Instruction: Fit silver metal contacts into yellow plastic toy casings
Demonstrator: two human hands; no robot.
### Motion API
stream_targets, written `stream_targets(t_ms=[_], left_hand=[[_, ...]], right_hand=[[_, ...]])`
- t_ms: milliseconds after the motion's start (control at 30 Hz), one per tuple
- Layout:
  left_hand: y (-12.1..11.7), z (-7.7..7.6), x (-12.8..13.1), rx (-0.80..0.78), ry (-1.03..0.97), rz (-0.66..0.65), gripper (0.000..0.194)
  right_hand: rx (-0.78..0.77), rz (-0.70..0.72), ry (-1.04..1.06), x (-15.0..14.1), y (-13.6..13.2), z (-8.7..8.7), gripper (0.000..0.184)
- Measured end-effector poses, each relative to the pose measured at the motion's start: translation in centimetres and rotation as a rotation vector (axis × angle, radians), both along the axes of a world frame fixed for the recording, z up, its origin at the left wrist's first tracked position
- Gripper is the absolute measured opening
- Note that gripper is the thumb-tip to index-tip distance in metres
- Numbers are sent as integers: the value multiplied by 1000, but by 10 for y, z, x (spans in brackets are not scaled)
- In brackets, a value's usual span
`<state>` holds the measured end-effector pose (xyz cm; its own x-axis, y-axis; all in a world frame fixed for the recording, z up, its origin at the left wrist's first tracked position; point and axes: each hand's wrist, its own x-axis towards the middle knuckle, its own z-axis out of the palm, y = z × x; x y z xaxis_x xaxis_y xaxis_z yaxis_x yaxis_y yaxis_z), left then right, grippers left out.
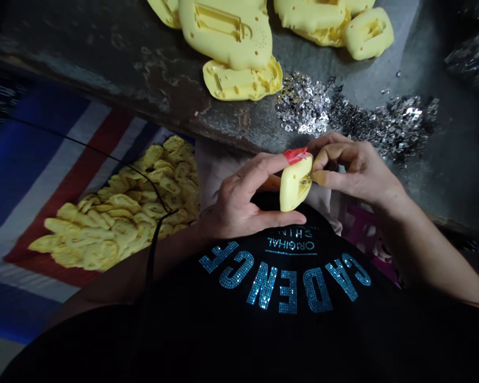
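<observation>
Yellow casing: one, two hands on it; red finger wrap: one.

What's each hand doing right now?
Left hand: closed on a yellow plastic piece, red wrap on one finger.
Right hand: fingertips at the piece's opening; can't tell if they grip anything.

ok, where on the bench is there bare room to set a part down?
Bench, left of the yellow shells; also right of the small shell, short of the shiny heap at frame right. Crowded: far middle, with shells, and beyond the right hand, with metal clips.
</observation>
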<state>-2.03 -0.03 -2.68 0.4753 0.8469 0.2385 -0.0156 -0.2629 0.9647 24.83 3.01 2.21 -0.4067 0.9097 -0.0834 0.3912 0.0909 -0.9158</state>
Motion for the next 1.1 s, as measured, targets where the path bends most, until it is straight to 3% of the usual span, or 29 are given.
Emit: stream_targets(t_ms=[133, 300, 500, 700, 933, 1033, 1100], left_hand=[[-1, -6, 6, -3, -110, 41, 85], [-1, -10, 8, 22, -154, 24, 85], [3, -10, 5, 266, -19, 29, 92], [7, 4, 14, 499, 4, 44, 95], [13, 16, 21, 675, 35, 44, 96], [11, 22, 18, 584, 71, -42, 88], [9, 26, 14, 437, 58, -98, 92]], right_hand=[[31, -83, 80, 3, -9, -8, 34], [-56, -192, 239, 0, -21, -17, 41], [-165, -198, 339, -7, -24, -13, 50], [-158, -242, 366, -12, -23, -15, 50], [27, -310, 411, -16, -26, -28, 50], [173, -398, 369, -12, -30, -35, 51], [315, -443, 316, -8, -33, -39, 51]])
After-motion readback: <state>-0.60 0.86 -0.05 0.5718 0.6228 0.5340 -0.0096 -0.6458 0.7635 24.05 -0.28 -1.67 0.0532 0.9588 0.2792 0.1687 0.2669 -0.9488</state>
